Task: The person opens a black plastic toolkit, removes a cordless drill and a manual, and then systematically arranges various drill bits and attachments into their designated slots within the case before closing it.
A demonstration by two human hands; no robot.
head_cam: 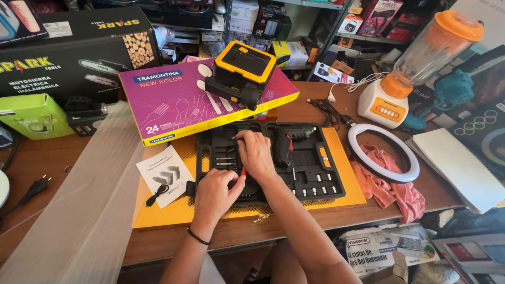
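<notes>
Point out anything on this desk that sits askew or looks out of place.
The purple cutlery box lies skewed, one corner overlapping the open black tool case, with a yellow-and-black tool perched on top. A pink cloth lies crumpled under the white ring light. Both hands, left and right, work inside the case.

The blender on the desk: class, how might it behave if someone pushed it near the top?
The blender looks tall on a small white base, so it may tip. Its clear jug probably slides under fingers and could crack if it fell off the desk.
</notes>
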